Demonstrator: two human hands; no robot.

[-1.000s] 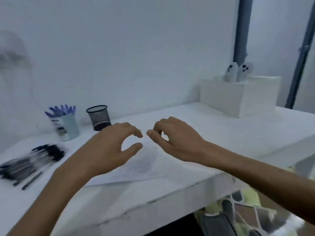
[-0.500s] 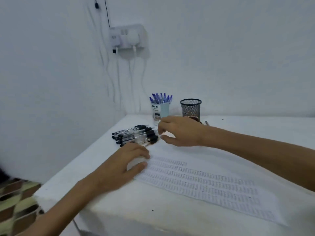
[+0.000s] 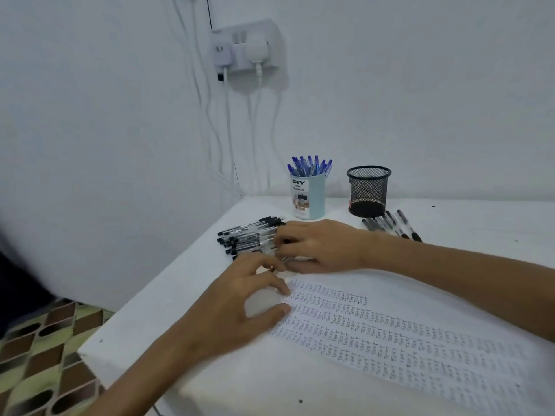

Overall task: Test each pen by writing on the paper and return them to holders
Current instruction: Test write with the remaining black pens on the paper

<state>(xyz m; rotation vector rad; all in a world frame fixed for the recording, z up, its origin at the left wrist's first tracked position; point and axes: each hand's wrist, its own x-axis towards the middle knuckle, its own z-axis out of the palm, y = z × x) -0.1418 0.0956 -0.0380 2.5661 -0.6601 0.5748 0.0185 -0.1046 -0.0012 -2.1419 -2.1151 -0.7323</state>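
The pile of black pens (image 3: 247, 237) lies at the far left of the table (image 3: 480, 223), barrels running left to right and fanned a little. The right hand (image 3: 324, 244) comes at it from the right, so its bent fingers (image 3: 280, 235) cover the right ends of the pens. From here I can't say whether it has pinched one out or is only touching them.

The left hand (image 3: 249, 298) sits just on the near side of the pile, holding nothing. Its arched fingertips press the left edge of the paper (image 3: 390, 334), which is lined with written "test". I'd judge the right hand picks and the left steadies. The blue holder (image 3: 309, 196) and the mesh holder (image 3: 368, 190) stand farther back.
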